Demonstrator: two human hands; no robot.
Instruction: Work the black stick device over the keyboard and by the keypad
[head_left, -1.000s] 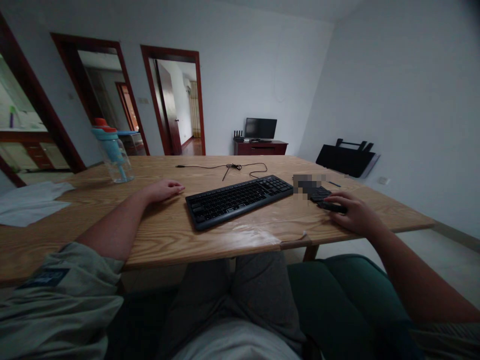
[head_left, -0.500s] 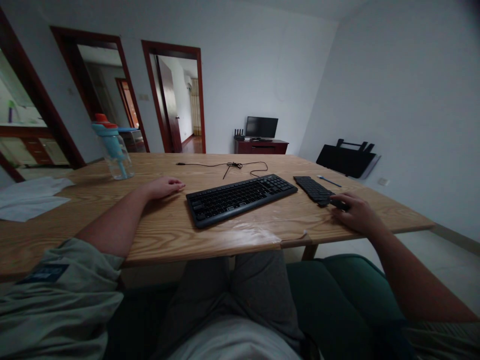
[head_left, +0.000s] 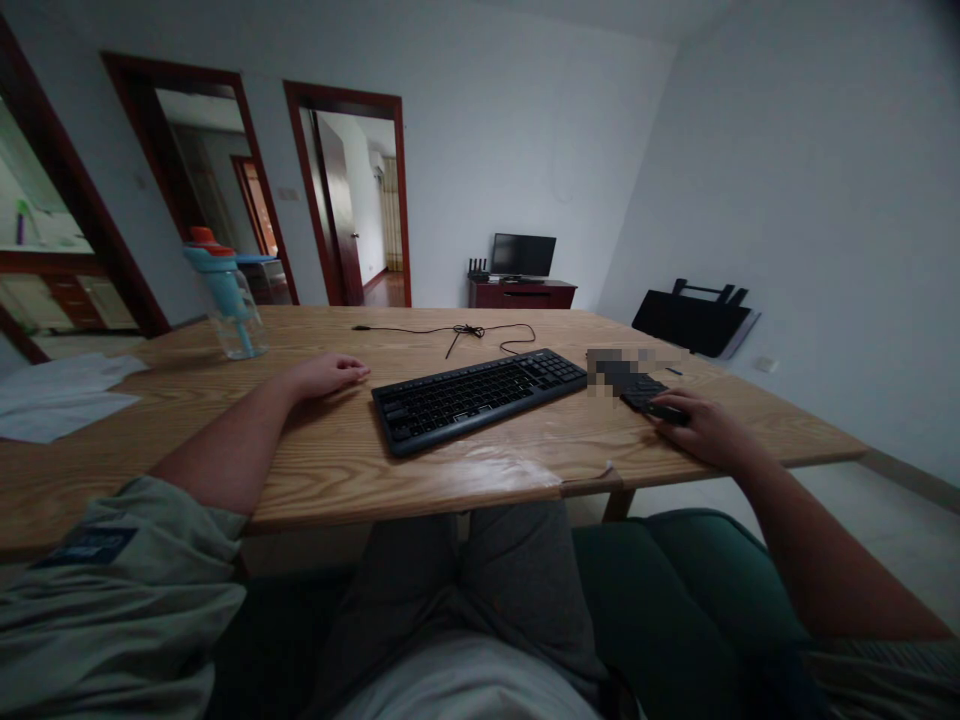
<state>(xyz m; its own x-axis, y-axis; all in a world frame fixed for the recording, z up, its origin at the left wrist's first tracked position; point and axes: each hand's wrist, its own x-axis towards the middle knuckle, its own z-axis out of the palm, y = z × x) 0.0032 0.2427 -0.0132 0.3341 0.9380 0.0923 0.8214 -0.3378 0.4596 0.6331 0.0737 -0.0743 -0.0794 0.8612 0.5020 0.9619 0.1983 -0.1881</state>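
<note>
A black keyboard [head_left: 480, 395] lies at a slant on the wooden table, with a few pale gaps along its near row of keys. To its left my left hand [head_left: 326, 377] rests on the tabletop, empty, its fingers loosely bent and apart from the keyboard. Loose black keycaps [head_left: 641, 388] lie grouped right of the keyboard, partly blurred by pixel blocks. At their near end, my right hand [head_left: 697, 425] has its fingers closed on a small black elongated piece [head_left: 669, 413]; its exact kind is unclear.
The keyboard's black cable [head_left: 469, 330] lies bundled behind it. At the table's left stand a clear bottle with a red and blue lid [head_left: 229, 300] and white tissues [head_left: 67, 390]. A thin blue stick [head_left: 675, 371] lies beyond the keycaps. The table's front edge [head_left: 450, 512] is near my lap.
My right hand has shifted slightly left and nearer with the black piece, by the near end of the keycaps. Pixel blocks now cover part of the keycaps. My left hand stays still.
</note>
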